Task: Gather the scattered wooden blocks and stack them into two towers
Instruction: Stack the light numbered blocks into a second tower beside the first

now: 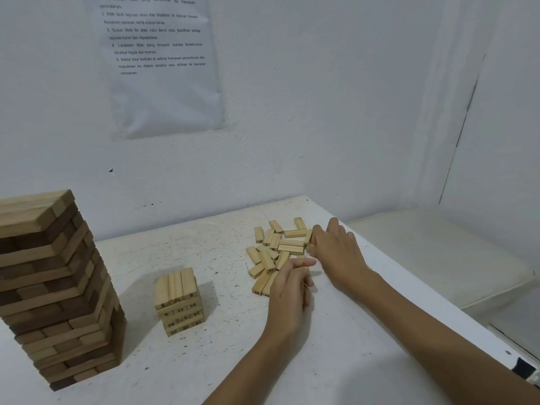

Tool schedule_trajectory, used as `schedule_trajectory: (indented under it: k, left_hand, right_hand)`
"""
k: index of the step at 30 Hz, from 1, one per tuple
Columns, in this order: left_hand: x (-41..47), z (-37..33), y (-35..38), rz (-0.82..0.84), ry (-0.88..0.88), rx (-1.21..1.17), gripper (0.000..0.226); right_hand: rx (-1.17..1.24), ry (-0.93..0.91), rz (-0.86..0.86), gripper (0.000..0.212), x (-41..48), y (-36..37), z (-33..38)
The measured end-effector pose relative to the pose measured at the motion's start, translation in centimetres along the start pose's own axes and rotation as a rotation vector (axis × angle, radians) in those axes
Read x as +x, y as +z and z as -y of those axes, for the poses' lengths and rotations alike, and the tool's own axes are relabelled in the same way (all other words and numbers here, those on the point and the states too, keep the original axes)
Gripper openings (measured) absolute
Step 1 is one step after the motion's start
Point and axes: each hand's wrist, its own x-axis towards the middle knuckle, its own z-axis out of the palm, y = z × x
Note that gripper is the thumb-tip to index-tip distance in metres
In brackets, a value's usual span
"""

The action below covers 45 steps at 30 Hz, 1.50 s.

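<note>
1. The loose blocks (pixel 277 252) are seen in a flat pile near the desk's (pixel 350 346) far right corner. Several overlap one another.
2. The right hand (pixel 336 249) is laid against the pile's right side with its fingers spread and fairly straight. Nothing is seen clasped. The left hand (pixel 289 285) is set at the pile's near side, one finger extended and the rest bent. Whether a block is held under it cannot be told.
3. The small tower (pixel 179 302), of pale numbered blocks, is only a few layers high and is placed mid-desk, well apart from the pile. The tall tower (pixel 52 287), of darker blocks, is placed at the left edge.
4. Risk: blocks may be swept off the right or far edge, both close to the pile, if the hands are closed on it too quickly.
5. Risk: the tall tower's layers are visibly uneven, so it is judged likely to be toppled by a jolt to the desk or a brushing forearm.
6. Risk: the small tower may be skewed if blocks are set down off-centre.
7. Surroundings: a printed sheet (pixel 163 62) is fixed to the wall (pixel 321 112), and a pale cushion (pixel 438 252) lies beyond the right edge. The way from pile to small tower is not seen to be blocked.
</note>
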Motion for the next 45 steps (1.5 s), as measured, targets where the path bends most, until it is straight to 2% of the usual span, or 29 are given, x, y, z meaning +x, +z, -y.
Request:
schedule_trajectory:
  k: [2,4,7,9,13,17,22,25,31,37,42,45]
  left_hand:
    - [0.0,-0.1,0.0,-0.029,0.007,-0.038,0.034]
    - [-0.2,-0.3,-0.1,-0.053,0.059,-0.037,0.034]
    - [-0.5,-0.3,0.1,-0.084,0.154,-0.018,0.035]
    - [-0.9,-0.8,0.3,-0.074,0.136,-0.09,0.035]
    - [-2.1,-2.1,-0.8,-0.061,0.169,0.172,0.029]
    - [-3.8,-2.1,-3.4,-0.055,0.236,0.399,0.02]
    - [-6.7,-2.9,-6.5,-0.15,0.21,0.444,0.01]
    - [-8.6,-3.2,-8.6,-0.266,0.171,0.449,0.012]
    - [-11.0,-3.4,-12.0,-0.33,0.137,0.506,0.012]
    - [-11.2,-2.6,-12.9,-0.336,0.148,0.536,0.017]
    - [-11.0,-2.2,-12.6,-0.356,0.167,0.592,0.014]
    - [-10.5,-2.1,-12.4,-0.385,0.19,0.674,0.015]
  right_hand:
    - [0.036,-0.043,-0.03,0.01,-0.5,-0.7,0.3]
    - [0.166,-0.05,-0.056,0.01,-1.4,-1.7,0.8]
    - [0.531,0.031,-0.037,0.009,-3.1,-3.1,1.9]
    - [0.729,0.07,-0.03,0.018,-4.2,-3.7,2.5]
    - [0.995,0.153,0.008,0.018,-6.0,-4.8,3.3]
    - [1.06,0.132,0.008,0.011,-7.8,-5.3,4.1]
    - [1.106,0.102,0.1,0.008,-10.1,-5.5,6.3]
    - [1.19,0.106,0.2,0.006,-11.5,-5.4,7.7]
    - [1.267,0.057,0.365,0.009,-13.2,-5.1,10.4]
    - [1.024,0.054,0.237,0.016,-13.5,-4.8,11.3]
    - [1.094,0.181,0.241,0.037,-13.7,-5.2,11.0]
    - [1.17,0.272,0.238,0.037,-13.9,-5.5,10.6]
